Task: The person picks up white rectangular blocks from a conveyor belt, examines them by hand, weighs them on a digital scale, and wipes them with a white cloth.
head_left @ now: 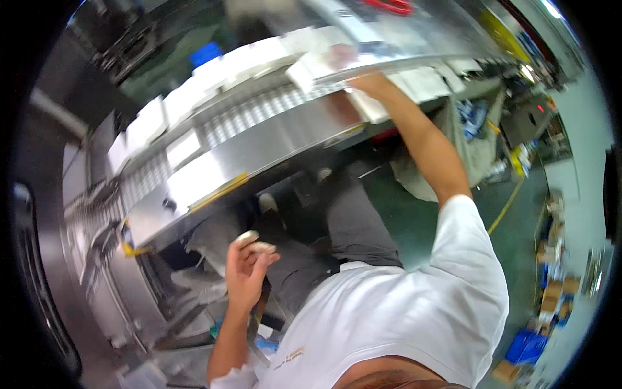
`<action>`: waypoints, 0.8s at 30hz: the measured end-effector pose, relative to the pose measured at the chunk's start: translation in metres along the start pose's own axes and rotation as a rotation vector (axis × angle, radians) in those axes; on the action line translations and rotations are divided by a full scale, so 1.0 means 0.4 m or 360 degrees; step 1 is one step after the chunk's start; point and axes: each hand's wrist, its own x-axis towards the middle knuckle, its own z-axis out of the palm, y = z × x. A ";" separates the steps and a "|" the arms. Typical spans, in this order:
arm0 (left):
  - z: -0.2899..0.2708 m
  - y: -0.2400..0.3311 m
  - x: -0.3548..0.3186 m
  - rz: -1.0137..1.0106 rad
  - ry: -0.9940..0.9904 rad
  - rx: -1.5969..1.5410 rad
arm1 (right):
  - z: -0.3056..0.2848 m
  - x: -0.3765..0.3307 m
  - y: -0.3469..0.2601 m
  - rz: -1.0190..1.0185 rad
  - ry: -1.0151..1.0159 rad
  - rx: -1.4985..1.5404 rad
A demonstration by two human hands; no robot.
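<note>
My left hand (248, 272) is raised in front of my body, left of my shirt. Its fingers are loosely bent with pale white coverings on the tips, and I see nothing held in it. My right arm stretches far forward to the conveyor, where my right hand (368, 83) is at the metal edge beside folded white pieces (310, 70). Motion blur smears its fingers, so whether it grips one of them cannot be made out. More white pieces (421, 84) lie to its right. A long row of white pieces (223, 68) stands along the conveyor's far side.
A ridged conveyor belt (249, 111) runs behind a steel ledge (272, 152) with yellow-edged trim. A blue block (206, 54) sits beyond the row. At right hangs a pale cloth bag (447, 142) with blue material inside. Boxes and a blue crate (526, 347) line the right wall.
</note>
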 end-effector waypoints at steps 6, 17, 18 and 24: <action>-0.007 -0.003 -0.013 -0.0010 0.0065 -0.0024 | 0.020 0.005 0.095 -0.0398 0.0112 -0.1005; -0.017 -0.034 -0.009 0.0016 -0.0155 -0.0077 | -0.144 -0.331 0.080 -0.0507 -0.0440 -0.1009; -0.010 -0.029 -0.008 0.0012 -0.0120 -0.0068 | -0.150 -0.321 -0.020 -0.0488 -0.0415 -0.0923; -0.067 0.059 0.025 0.0225 0.0148 0.0526 | -0.165 -0.345 -0.015 -0.0540 -0.0388 -0.1122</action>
